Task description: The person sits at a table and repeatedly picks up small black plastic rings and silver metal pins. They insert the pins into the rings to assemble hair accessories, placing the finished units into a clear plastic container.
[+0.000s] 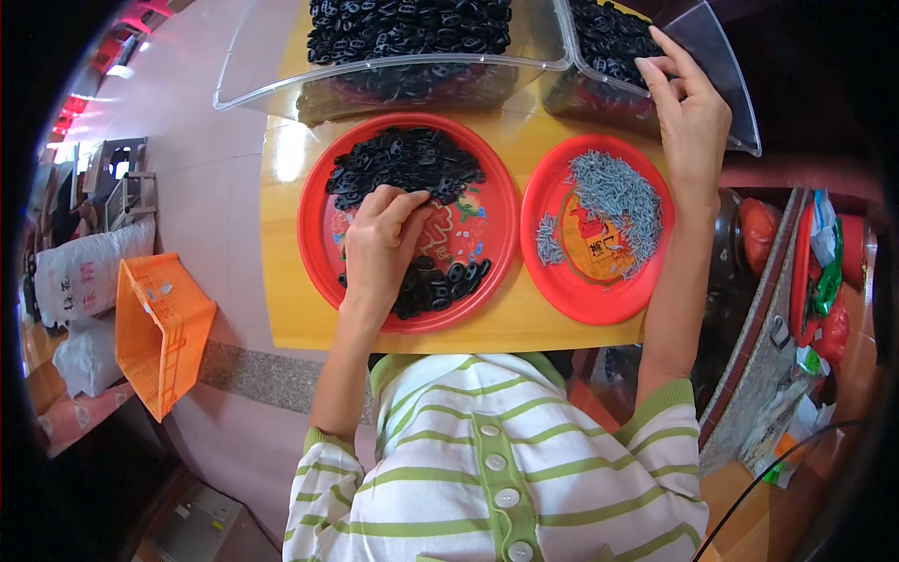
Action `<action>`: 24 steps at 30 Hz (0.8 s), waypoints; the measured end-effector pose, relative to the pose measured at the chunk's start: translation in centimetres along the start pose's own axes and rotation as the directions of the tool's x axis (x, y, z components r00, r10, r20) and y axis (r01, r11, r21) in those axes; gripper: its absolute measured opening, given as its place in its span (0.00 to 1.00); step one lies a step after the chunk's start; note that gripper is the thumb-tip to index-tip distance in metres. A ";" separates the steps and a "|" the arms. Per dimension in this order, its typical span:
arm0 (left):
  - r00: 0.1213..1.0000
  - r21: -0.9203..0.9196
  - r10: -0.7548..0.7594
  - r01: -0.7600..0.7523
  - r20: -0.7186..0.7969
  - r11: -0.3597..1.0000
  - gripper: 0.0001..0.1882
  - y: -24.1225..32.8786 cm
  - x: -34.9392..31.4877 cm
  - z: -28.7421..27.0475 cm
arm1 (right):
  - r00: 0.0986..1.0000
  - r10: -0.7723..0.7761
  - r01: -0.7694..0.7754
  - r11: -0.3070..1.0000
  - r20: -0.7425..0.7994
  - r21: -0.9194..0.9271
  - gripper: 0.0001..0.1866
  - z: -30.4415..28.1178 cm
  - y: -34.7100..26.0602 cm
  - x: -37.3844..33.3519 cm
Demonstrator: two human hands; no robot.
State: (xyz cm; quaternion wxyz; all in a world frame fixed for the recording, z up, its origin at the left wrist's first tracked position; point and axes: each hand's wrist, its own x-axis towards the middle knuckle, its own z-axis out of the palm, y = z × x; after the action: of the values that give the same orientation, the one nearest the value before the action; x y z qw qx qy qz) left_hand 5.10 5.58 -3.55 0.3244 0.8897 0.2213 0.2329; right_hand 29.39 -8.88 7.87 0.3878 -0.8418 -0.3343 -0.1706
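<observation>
My left hand [382, 239] is over the larger red tray [314, 267], its fingers pinched together at the near edge of a heap of small black plastic parts [398, 164]. Whatever sits between those fingertips is hidden. A smaller group of black parts [440, 286] lies closer to me on this tray. My right hand [688, 108] reaches over the rim of the right clear bin [740, 117], thumb and forefinger apart beside the black parts [613, 42] inside. Below that wrist, a smaller red plate [543, 281] carries a pile of small silver screws [618, 192].
A larger clear bin [393, 62] full of black parts stands at the table's far side. The yellow wooden table [286, 234] ends just in front of my body. An orange crate [164, 328] is off to the left; bags and packets [819, 309] crowd the right.
</observation>
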 end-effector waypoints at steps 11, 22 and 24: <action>0.999 0.020 -0.040 0.039 0.002 0.999 0.07 0.2 -0.3 0.2 | 0.859 0.174 -0.276 0.950 0.481 0.148 0.04 -1.2 1.2 -13.8; 0.904 -0.785 -0.372 0.384 0.211 0.487 0.09 3.4 -2.2 -0.8 | 0.907 0.016 -0.092 0.983 0.421 0.160 0.07 1.0 3.3 -15.3; 0.870 -0.838 -0.386 0.439 0.306 0.325 0.09 3.3 -2.9 -0.7 | 0.896 0.012 -0.095 0.982 0.444 0.165 0.07 0.9 3.5 -15.3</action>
State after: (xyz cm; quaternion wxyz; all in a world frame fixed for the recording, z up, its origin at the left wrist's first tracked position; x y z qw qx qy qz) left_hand 3.20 2.06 -1.57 0.7937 0.5039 0.2756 0.2006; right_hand 20.81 -16.42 -2.95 0.3820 -0.8284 -0.4042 0.0667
